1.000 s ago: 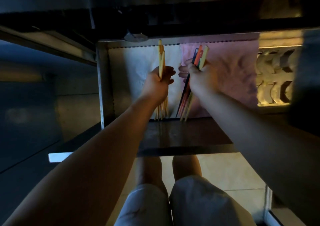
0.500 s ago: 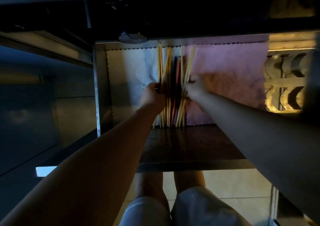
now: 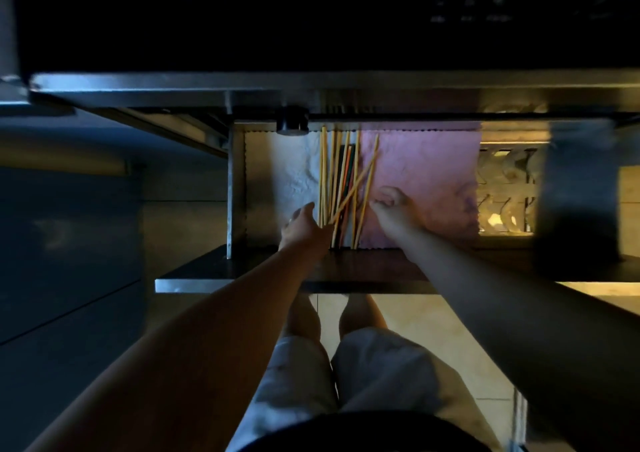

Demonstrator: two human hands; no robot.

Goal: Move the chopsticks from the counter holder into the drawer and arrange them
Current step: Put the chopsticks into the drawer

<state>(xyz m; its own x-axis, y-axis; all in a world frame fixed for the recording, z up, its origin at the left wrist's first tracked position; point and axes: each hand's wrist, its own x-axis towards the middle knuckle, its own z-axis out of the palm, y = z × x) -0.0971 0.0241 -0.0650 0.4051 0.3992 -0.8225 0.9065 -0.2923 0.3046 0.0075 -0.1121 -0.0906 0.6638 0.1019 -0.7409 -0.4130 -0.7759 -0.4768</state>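
Midway along the near edge of the open steel drawer lie thin yellow and dark chopsticks, one slanting across the rest. Left hand touches their near ends, hold unclear; right hand sits beside them, loose and apparently empty. Best roll the slanter parallel, then square the ends.

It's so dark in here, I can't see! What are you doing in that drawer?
A person is sorting chopsticks in the open drawer. Most lie side by side, but one yellow stick lies slanted across them. The left hand is at their near ends; the right hand is beside them over the pink cloth.
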